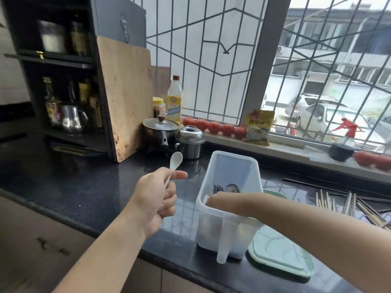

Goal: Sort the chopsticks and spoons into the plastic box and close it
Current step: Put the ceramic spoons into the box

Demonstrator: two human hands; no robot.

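A person's left hand (155, 199) is gripping a white spoon (174, 162) above the counter (84, 187); the right hand (220, 200) is reaching inside the plastic box (228, 208), its grip hidden.

White spoon (176, 160), clear box (228, 187), green lid (281, 256).

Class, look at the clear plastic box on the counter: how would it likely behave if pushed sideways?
The plastic box looks tall and narrow, so it may tip. The glossy counter suggests it could slide easily. Its thin walls probably make it light, though the right hand reaching inside may steady it.
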